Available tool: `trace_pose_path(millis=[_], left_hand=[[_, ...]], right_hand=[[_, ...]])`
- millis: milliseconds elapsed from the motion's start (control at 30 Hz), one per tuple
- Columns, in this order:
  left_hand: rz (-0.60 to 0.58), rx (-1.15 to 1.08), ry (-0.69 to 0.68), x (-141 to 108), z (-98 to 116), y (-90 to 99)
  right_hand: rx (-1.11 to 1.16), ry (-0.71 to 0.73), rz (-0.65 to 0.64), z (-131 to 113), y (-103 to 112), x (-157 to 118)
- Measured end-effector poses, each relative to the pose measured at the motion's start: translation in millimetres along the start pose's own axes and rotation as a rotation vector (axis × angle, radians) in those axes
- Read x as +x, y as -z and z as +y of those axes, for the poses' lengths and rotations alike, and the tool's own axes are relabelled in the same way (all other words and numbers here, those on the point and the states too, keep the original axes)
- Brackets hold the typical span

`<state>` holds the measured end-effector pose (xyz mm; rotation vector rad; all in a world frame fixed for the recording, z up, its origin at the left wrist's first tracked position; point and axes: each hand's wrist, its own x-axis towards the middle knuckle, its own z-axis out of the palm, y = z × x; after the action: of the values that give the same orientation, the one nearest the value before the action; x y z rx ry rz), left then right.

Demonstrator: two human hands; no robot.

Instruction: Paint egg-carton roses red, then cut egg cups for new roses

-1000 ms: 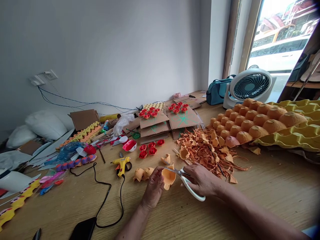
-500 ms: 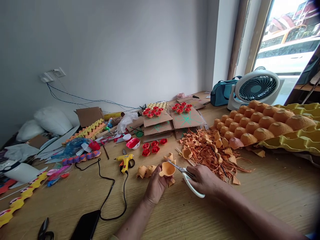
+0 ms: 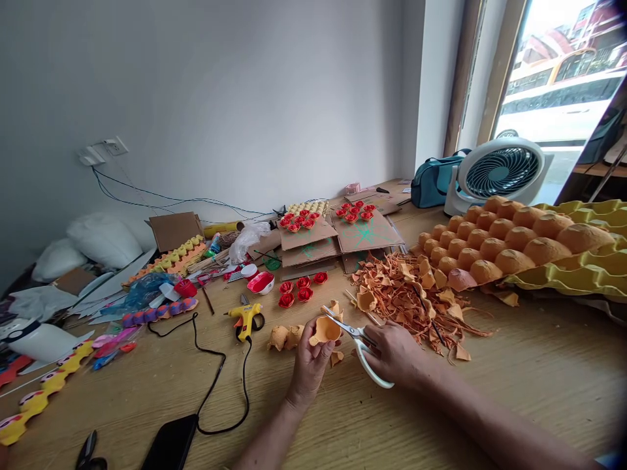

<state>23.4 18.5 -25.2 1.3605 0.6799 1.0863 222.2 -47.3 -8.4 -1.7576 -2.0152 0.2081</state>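
Observation:
My left hand [image 3: 312,365] is closed on an orange egg carton cup [image 3: 325,331], its hollow side turned up. My right hand [image 3: 398,356] grips a pair of white-handled scissors [image 3: 372,365], with the blades at the cup's far rim. Whether the blades touch the cardboard I cannot tell. Just left of the held cup lie more orange cups [image 3: 285,336] with their domes up. A small orange scrap [image 3: 336,358] rests on the table beside my left hand.
Orange trimmings [image 3: 406,294] pile up beyond my right hand, before a stack of egg trays [image 3: 509,241]. A yellow glue gun [image 3: 246,320] with its black cord stands left. Red paper flowers [image 3: 296,290] sit ahead near cardboard sheets [image 3: 367,238]. A phone [image 3: 170,444] lies front left.
The cup in my left hand has tilted and shifted slightly left. The scissors have moved a little left with my right hand, and my left thumb now lies along the cup's near side.

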Motion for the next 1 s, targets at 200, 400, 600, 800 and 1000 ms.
trace_pose_path(millis=[200, 400, 600, 800, 1000], left_hand=[[0.048, 0.136, -0.075, -3, 3, 1.0], [-0.007, 0.202, -0.081, -7, 6, 0.4], [-0.001, 0.156, -0.029, -6, 12, -2.1], [0.078, 0.099, 0.005, -6, 11, -0.2], [0.065, -0.127, 0.057, -4, 5, 1.3]], right_hand=[[0.005, 0.044, -0.008, 0, 6, 0], [-0.021, 0.114, 0.032, 0, 13, 0], [0.021, 0.137, -0.008, 4, 14, 1], [0.062, 0.124, -0.030, 3, 14, 1], [0.076, 0.097, -0.041, 5, 13, 1]])
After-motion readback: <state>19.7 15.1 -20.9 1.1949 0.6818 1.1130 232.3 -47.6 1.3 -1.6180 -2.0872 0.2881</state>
